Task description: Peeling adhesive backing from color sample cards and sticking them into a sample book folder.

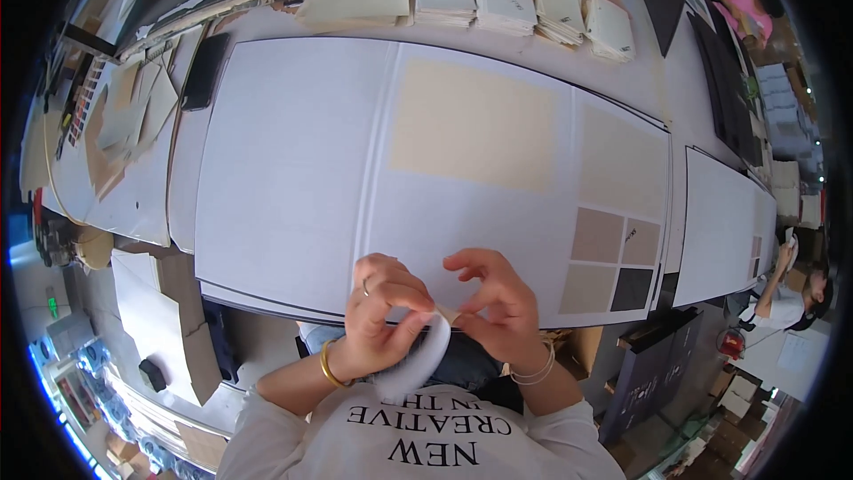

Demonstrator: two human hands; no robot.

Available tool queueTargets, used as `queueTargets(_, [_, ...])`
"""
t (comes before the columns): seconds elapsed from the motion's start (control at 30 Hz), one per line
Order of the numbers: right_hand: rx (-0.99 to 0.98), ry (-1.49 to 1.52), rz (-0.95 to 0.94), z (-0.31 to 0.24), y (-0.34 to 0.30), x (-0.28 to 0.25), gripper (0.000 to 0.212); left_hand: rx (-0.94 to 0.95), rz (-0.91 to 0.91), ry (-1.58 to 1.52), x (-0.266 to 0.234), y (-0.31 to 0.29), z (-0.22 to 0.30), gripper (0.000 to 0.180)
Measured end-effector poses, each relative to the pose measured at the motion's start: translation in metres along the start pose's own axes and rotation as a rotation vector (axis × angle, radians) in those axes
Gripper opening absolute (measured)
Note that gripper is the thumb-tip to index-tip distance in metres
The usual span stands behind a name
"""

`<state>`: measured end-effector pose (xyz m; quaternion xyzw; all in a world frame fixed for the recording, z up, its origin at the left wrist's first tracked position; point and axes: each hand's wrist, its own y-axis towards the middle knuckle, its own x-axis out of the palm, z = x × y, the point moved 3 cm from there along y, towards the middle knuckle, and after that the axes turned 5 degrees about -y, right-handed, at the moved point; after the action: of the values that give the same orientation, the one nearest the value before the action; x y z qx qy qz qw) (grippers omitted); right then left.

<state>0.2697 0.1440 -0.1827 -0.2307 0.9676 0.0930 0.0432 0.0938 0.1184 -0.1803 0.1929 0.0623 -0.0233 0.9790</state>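
Observation:
Close in front of my body, my left hand [386,302] and my right hand [499,307] meet over the near edge of a large white sample board [284,160]. Between my pinched fingertips is a small beige piece [447,313]. A curled white paper strip [428,360] hangs below my left fingers, blurred at its lower end. My right thumb and fingers close on the beige piece's right side, its index finger raised. A cream panel [475,124] lies on the board, with grey-brown swatches [597,236] and a dark swatch [632,289] to its right.
Several card stacks [505,2] line the table's far side. A black phone [205,71] lies left of the board, near loose paper pieces [133,111]. Another white board [720,227] is at right, where a person [786,289] works. A dark box [653,369] stands below the table's right.

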Motion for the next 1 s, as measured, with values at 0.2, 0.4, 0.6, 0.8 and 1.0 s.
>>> queueTargets(0.2, [0.157, -0.015, 0.224, 0.007, -0.011, -0.016, 0.020, 0.049, 0.092, 0.389, -0.041, 0.009, -0.009, 0.027])
queueTargets(0.4, [0.211, -0.268, 0.179, 0.010, 0.012, -0.012, 0.012, 0.100, -0.002, 0.563, -0.051, 0.004, -0.021, 0.033])
queueTargets(0.6, [0.398, -0.258, 0.441, 0.055, 0.023, -0.026, 0.013, -0.221, -0.031, 0.544, -0.051, -0.015, -0.035, 0.052])
queueTargets(0.8, [0.343, -0.251, 0.473, 0.072, 0.034, -0.018, 0.009, -0.155, -0.258, 0.715, -0.031, -0.032, -0.042, 0.051])
queueTargets(1.0, [0.303, -0.299, 0.485, 0.078, 0.028, -0.016, 0.009, -0.176, -0.236, 0.798, -0.026, -0.034, -0.045, 0.061])
